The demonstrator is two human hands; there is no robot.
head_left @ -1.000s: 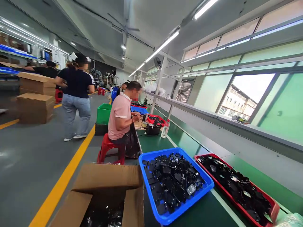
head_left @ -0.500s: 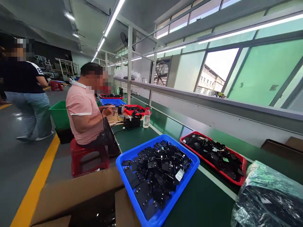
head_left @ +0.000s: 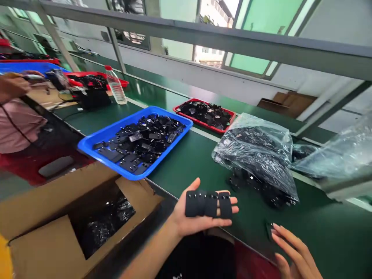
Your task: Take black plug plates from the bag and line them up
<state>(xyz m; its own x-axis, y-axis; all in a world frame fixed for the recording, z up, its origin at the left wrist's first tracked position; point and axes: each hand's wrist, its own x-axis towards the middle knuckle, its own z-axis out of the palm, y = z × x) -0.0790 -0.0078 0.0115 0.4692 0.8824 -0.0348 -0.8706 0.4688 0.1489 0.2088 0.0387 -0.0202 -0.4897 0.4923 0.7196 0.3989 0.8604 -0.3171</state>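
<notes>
My left hand (head_left: 188, 221) is palm up above the green bench's front edge, fingers stretched out. Across its palm and fingers lies a row of several flat black plastic plates (head_left: 197, 204), small shiny metal pins along their upper edge. To the right, my right hand (head_left: 296, 248) has a small dark plate (head_left: 269, 230) at its fingertips, low over the bench. Beyond my hands, a clear plastic bag (head_left: 255, 143) holds dark parts, and several loose black parts (head_left: 247, 179) spill from its near side. A blue tray (head_left: 84, 144) full of similar black plates stands to the left.
Behind the blue tray are a red tray (head_left: 175, 110) of black parts and a water bottle (head_left: 116, 88). An open cardboard box (head_left: 37, 248) with dark bagged contents stands lower left. A co-worker's hand (head_left: 13, 87) shows at far left. A metal rail (head_left: 186, 33) crosses the back.
My view has swung down and to the right. Both my hands, holding black plates, now show; neither was visible before. The seated co-worker is now mostly out of frame at left.
</notes>
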